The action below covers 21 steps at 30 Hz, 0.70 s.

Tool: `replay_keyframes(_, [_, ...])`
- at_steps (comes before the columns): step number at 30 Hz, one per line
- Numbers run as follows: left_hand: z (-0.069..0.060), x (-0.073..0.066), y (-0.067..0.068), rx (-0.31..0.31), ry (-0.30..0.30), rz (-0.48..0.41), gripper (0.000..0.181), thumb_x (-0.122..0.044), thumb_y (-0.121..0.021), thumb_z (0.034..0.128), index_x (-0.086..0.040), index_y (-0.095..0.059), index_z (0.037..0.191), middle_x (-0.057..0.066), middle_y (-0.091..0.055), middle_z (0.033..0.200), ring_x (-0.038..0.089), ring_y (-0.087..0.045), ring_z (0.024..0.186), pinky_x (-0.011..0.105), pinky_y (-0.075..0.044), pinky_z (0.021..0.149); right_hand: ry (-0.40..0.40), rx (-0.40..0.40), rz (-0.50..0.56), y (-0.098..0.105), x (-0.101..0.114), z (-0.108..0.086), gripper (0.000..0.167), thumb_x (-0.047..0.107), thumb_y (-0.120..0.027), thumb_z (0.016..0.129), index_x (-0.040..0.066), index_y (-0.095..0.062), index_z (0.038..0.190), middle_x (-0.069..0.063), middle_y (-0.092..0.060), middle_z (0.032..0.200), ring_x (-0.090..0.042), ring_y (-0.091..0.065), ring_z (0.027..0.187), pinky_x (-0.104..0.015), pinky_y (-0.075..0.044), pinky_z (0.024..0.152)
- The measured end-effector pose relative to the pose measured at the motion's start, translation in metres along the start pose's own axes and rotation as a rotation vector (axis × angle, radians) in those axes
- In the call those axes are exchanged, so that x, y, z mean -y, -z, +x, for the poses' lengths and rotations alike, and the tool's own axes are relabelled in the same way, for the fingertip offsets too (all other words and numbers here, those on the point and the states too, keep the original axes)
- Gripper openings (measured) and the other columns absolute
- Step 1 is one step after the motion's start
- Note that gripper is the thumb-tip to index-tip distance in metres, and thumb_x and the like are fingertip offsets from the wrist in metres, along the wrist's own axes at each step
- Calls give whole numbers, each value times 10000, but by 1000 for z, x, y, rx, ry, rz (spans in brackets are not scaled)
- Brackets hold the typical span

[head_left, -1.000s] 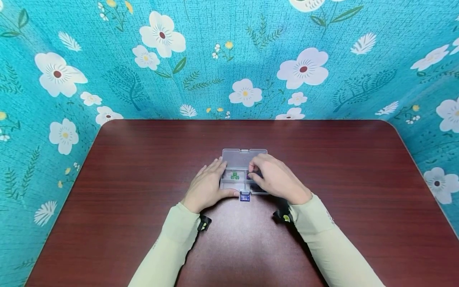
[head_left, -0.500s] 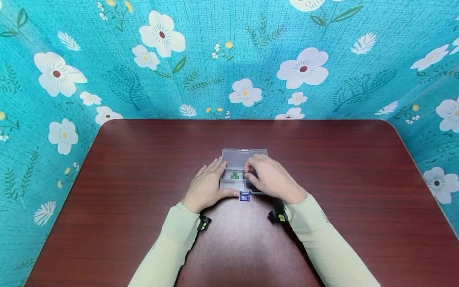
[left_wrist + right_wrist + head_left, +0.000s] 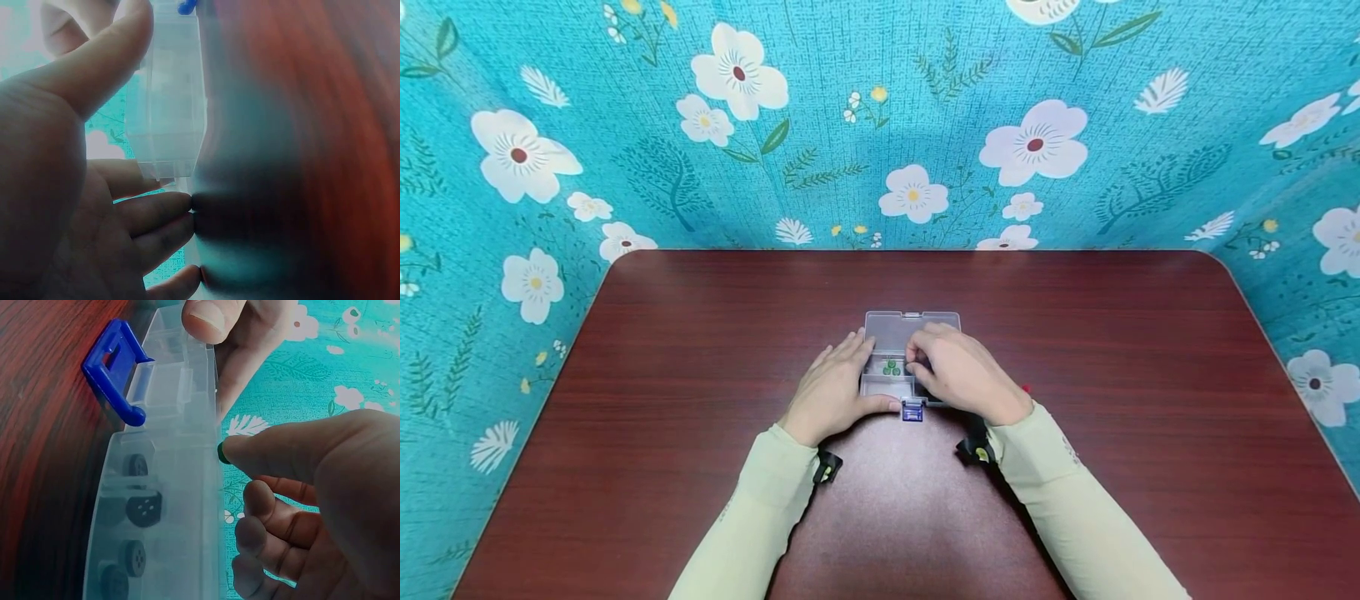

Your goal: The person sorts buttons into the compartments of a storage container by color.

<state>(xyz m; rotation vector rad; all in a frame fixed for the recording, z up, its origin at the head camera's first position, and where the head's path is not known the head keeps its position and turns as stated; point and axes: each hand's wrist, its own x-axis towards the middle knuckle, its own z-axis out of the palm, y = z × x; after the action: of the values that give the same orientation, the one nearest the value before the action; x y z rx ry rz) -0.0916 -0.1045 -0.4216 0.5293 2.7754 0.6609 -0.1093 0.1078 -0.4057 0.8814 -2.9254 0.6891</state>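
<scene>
A clear divided box (image 3: 887,387) lies with its lid (image 3: 887,329) folded back and its blue latch (image 3: 912,410) at the front. Green buttons (image 3: 891,367) are in its back left compartment. My left hand (image 3: 831,392) holds the box's left end, thumb along the front and the other fingers at the side. Over the box, my right hand (image 3: 966,371) has curled fingers; the right wrist view shows a small green button (image 3: 222,453) at its thumb tip, the index finger hidden. Dark buttons (image 3: 144,508) show through the front wall of the box (image 3: 181,487).
The box rests on a dark red-brown table (image 3: 700,333). A small red thing (image 3: 1026,388) shows beside the right wrist. Blue flowered cloth (image 3: 850,125) rises behind the table and along its sides.
My right hand has moved left across the box, toward the compartment of green buttons. The red thing beside the right wrist has come into view. My left hand has stayed in place.
</scene>
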Motion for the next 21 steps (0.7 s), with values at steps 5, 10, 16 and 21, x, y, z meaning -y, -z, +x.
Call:
replay_keyframes(5, [-1, 0, 0, -6, -6, 3, 1051, -649, -755, 784, -20, -383, 1539, 146, -321, 1608, 235, -258, 1506, 473, -205, 1219, 6, 7, 3, -2, 1, 2, 112, 122, -712, 902, 154, -627, 837, 48, -527, 810, -135, -497, 772, -303, -470, 651])
replay_keyframes(10, [-1, 1, 0, -11, -11, 5, 1048, -647, -757, 783, -20, -387, 1537, 145, -327, 1606, 239, -262, 1505, 479, -209, 1217, 9, 13, 1, -4, 2, 4, 111, 127, -711, 901, 160, -626, 837, 50, -541, 826, -138, -510, 790, -314, -483, 665])
replay_keyframes(16, [-1, 1, 0, -12, -16, 6, 1045, -645, -755, 786, -17, -389, 1535, 155, -325, 1604, 243, -267, 1502, 480, -212, 1216, 7, 25, -3, -5, 2, 6, 116, 143, -706, 913, 170, -627, 833, 54, -544, 828, -137, -509, 790, -310, -480, 668])
replay_keyframes(21, [-1, 2, 0, -18, -24, 8, 1045, -648, -753, 786, -13, -392, 1532, 159, -333, 1599, 242, -274, 1499, 482, -219, 1214, 11, 25, -7, -5, 3, 7, 116, 142, -701, 918, 166, -630, 829, 53, -549, 827, -137, -508, 780, -305, -482, 665])
